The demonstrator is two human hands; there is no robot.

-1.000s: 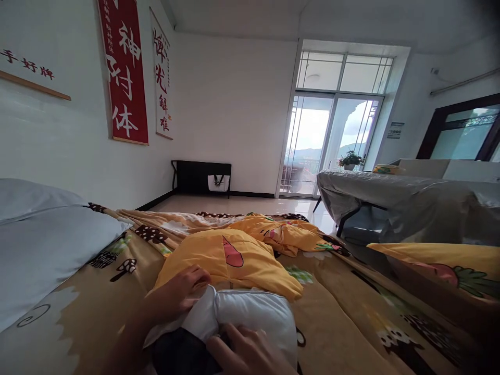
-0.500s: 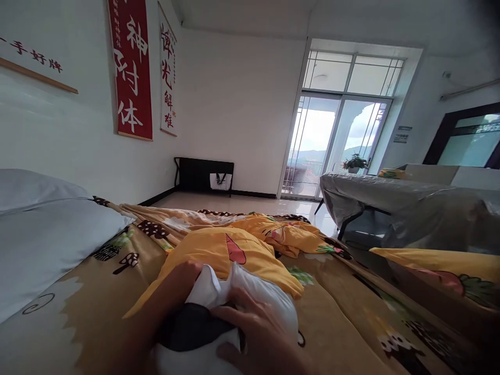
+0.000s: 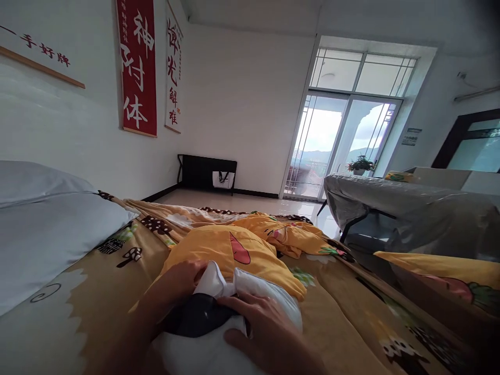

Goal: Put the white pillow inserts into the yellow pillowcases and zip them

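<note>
A white pillow [image 3: 269, 286] with a dark band [image 3: 205, 315] across it lies bunched in front of me. My left hand [image 3: 182, 284] is curled over its left edge, the fingertips partly hidden by the fabric. On the other side, my right hand [image 3: 263, 320] has its fingers bent over the pillow, with the thumb lower down near the dark band. Directly beyond both hands, a yellow pillowcase [image 3: 203, 245] with a pink carrot print touches the pillow. Whether the pillow's far end is inside the case is hidden.
A brown patterned blanket [image 3: 336, 323] covers the bed. White pillows [image 3: 47, 234] lie at the left, crumpled yellow fabric [image 3: 289, 237] farther back, and another yellow printed piece [image 3: 441, 271] at the right. A plastic-covered table [image 3: 390, 198] stands beyond, near glass doors [image 3: 324, 140].
My view has shifted slightly, so everything sits a little differently in the picture. Both hands stay on the white pillow, with hardly any change in grip.
</note>
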